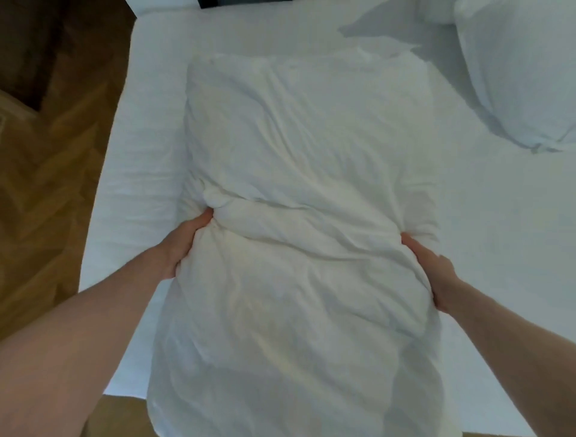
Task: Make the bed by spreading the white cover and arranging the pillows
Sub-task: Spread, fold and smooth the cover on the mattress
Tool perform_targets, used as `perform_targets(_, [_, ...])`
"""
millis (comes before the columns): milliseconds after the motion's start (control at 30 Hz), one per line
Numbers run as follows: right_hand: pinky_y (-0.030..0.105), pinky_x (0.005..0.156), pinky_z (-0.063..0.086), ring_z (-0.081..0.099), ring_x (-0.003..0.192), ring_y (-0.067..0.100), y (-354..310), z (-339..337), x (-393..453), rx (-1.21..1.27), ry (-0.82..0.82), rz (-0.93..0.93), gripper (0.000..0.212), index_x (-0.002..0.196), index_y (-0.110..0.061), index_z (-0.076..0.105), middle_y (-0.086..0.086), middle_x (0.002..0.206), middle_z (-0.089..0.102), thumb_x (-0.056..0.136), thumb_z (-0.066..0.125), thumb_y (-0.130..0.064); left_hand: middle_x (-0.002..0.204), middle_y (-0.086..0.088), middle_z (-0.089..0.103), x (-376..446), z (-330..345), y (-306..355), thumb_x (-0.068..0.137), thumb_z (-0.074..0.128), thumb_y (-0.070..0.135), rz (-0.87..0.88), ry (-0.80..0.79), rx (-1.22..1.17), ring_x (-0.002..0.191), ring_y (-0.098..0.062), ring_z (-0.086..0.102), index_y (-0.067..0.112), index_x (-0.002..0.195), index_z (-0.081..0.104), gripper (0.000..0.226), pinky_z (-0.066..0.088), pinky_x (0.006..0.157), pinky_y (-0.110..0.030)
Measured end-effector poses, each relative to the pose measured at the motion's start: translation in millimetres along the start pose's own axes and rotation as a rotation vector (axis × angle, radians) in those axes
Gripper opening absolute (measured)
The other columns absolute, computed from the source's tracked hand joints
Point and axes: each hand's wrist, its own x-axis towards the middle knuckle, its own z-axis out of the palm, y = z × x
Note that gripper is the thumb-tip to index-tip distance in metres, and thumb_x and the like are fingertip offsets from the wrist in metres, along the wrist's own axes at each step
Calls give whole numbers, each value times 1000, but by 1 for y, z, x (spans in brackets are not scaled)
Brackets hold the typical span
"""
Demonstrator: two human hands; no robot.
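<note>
A large, crumpled white pillow (299,218) fills the middle of the view, lengthwise over the bed's white sheet (146,131). My left hand (184,246) grips its left edge, fingers tucked under the fabric. My right hand (430,271) grips its right edge at about the same height. The fabric bunches into a crease between my hands. The pillow's near end hangs past the bed's front edge. A second white pillow (517,71) lies at the far right of the bed.
Wooden herringbone floor (46,187) runs along the bed's left side. A dark piece of furniture (28,46) stands at the top left. A dark strip (243,3) shows at the head of the bed.
</note>
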Motion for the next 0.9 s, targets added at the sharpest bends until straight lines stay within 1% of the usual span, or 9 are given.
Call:
perform_targets(67, [41, 89, 47, 59, 98, 28, -11, -5, -14, 28, 10, -12, 97, 146, -6, 42, 6, 113, 59, 72, 84, -53, 125, -8, 72, -12, 2, 5, 55, 81, 83, -2, 99, -28, 112, -29, 70, 20, 134, 65, 102, 51, 104, -50])
perform_targets(133, [39, 85, 46, 60, 95, 27, -23, -11, -31, 60, 30, -32, 83, 137, -5, 48, 7, 109, 59, 75, 84, -47, 120, -6, 72, -33, 12, 15, 57, 83, 79, 35, 224, -17, 106, -28, 70, 20, 132, 61, 97, 54, 99, -48])
perform_targets(233, [37, 85, 44, 61, 85, 21, -50, -29, -68, 93, 6, -61, 45, 103, -9, 53, 3, 97, 63, 81, 81, -37, 127, -4, 67, -72, 30, 31, 62, 76, 82, 137, 365, 14, 107, -26, 66, 21, 141, 56, 102, 53, 101, -47])
perform_targets(333, [37, 89, 46, 61, 94, 26, -75, -58, -107, 96, 5, -106, 47, 111, -13, 49, 3, 99, 63, 83, 81, -34, 129, -2, 67, -116, 41, 47, 62, 68, 87, 206, 373, 56, 109, -25, 65, 28, 141, 59, 99, 52, 102, -48])
perform_targets(467, [37, 88, 48, 63, 95, 26, -97, -108, -157, 82, -18, -119, 48, 118, -10, 56, 3, 98, 65, 82, 81, -31, 130, -2, 64, -186, 66, 60, 83, 72, 63, 219, 378, 21, 112, -26, 63, 20, 142, 58, 75, 50, 103, -44])
perform_targets(667, [38, 85, 50, 61, 78, 14, -94, -198, -233, 81, -37, -58, 34, 79, -18, 48, -2, 84, 62, 83, 81, -24, 124, -5, 64, -299, 117, 64, 89, 74, 48, 182, 350, -15, 109, -24, 62, 13, 143, 55, 68, 49, 102, -41])
perform_targets(733, [35, 78, 50, 61, 78, 15, -85, -228, -257, 57, -26, -25, 32, 85, -15, 51, -1, 85, 63, 83, 81, -25, 122, -4, 68, -330, 133, 60, 88, 75, 48, 172, 314, -9, 105, -23, 65, 13, 139, 59, 64, 52, 98, -40])
perform_targets(800, [34, 72, 51, 64, 81, 18, -77, -255, -275, 50, -1, -15, 38, 103, -10, 56, 0, 89, 66, 81, 83, -26, 117, -6, 72, -354, 148, 57, 87, 76, 48, 149, 279, -9, 102, -24, 68, 14, 134, 64, 60, 54, 89, -37])
perform_targets(900, [39, 81, 50, 64, 83, 21, -66, -290, -294, 38, 40, 17, 60, 126, -5, 54, 3, 93, 66, 80, 84, -28, 112, -7, 73, -379, 170, 56, 88, 76, 45, 122, 241, -5, 98, -25, 69, 13, 128, 67, 52, 54, 79, -33])
